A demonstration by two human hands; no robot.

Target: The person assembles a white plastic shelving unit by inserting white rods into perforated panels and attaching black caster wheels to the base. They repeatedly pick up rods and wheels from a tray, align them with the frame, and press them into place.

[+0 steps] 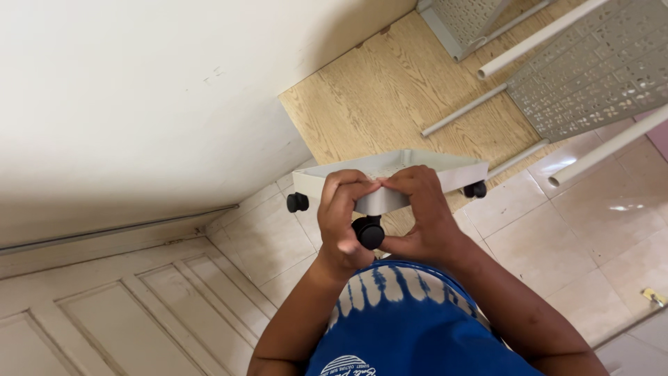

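I hold a grey triangular metal tray (452, 169) with perforated bottom in front of my chest. Both hands grip its near corner. My left hand (339, 219) wraps the corner from the left, fingers over the rim. My right hand (424, 219) clasps it from the right. Between my hands, under that corner, sits a black caster wheel (369, 232). Two more black casters show at the tray's left corner (297, 202) and right corner (476, 189).
On the floor at the upper right lie white tubes (536, 38) and thinner grey rods (463, 110), a large perforated grey tray (598, 76) and another grey tray (463, 21). A white wall (139, 104) and panelled door (118, 313) fill the left.
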